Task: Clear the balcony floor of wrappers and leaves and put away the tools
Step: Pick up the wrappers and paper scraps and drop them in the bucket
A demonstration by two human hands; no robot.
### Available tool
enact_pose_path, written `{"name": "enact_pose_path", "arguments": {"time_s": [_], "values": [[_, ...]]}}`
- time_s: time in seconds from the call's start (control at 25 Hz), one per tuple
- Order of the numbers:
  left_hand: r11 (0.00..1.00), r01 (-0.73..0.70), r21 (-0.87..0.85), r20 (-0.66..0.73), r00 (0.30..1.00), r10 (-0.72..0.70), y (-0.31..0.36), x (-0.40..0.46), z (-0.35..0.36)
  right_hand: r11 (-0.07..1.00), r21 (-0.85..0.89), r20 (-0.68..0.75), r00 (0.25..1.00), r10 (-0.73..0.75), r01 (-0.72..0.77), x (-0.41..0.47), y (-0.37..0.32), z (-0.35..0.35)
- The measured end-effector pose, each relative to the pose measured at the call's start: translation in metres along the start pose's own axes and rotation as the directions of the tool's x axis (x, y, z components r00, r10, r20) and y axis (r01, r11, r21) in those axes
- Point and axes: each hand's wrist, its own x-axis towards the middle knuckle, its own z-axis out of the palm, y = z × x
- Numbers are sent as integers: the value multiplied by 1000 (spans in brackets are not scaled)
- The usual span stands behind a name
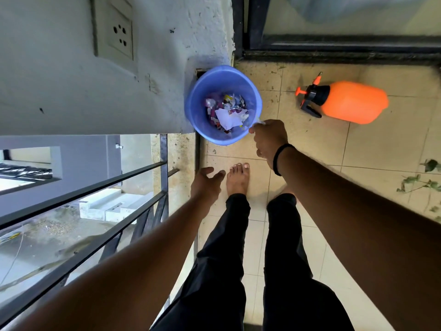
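Wrappers (226, 111) sit piled at the bottom of the blue bucket (256, 101), which stands in the corner against the grey wall (71, 96). I have my right hand (268, 137) at the bucket's near rim, fingers curled round a small pale scrap, most likely another wrapper. My left hand (206, 181) hangs below the bucket with fingers loose, gripping nothing. To do this drop well I judge I should carry the right hand further over the bucket's mouth before letting go, so the light scrap falls inside, not on the tiles. Right of the bucket an orange sprayer (350, 101) lies on its side, and further right leaves (424, 182) are not yet gathered
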Motion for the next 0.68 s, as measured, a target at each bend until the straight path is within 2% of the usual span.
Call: {"name": "enact_pose_path", "arguments": {"time_s": [0.16,0.24,0.28,0.36,0.44,0.56,0.68], "values": [[1000,-6,-5,-19,1000,6,-2,3,-5,978,198,30,997,67,-72,-22,8,-4],[1000,-27,2,-36,999,27,0,2,-9,976,208,24,998,64,-68,-27,-6,5],[999,-35,1,-38,999,35,0,1,-11,964,253,53,996,70,-81,-28,-15,10],[998,-25,-49,-36,999,23,2,2,-15,889,432,196,978,75,-155,-30,-32,14],[995,-37,-96,-25,999,35,6,-2,-20,851,491,247,966,69,-186,-36,-41,11],[990,-64,-128,25,997,68,12,-12,-28,837,519,189,978,86,-174,-44,-25,-15],[997,-68,-29,105,992,70,24,-25,-27,815,534,108,974,197,-224,-57,27,-59]]}}
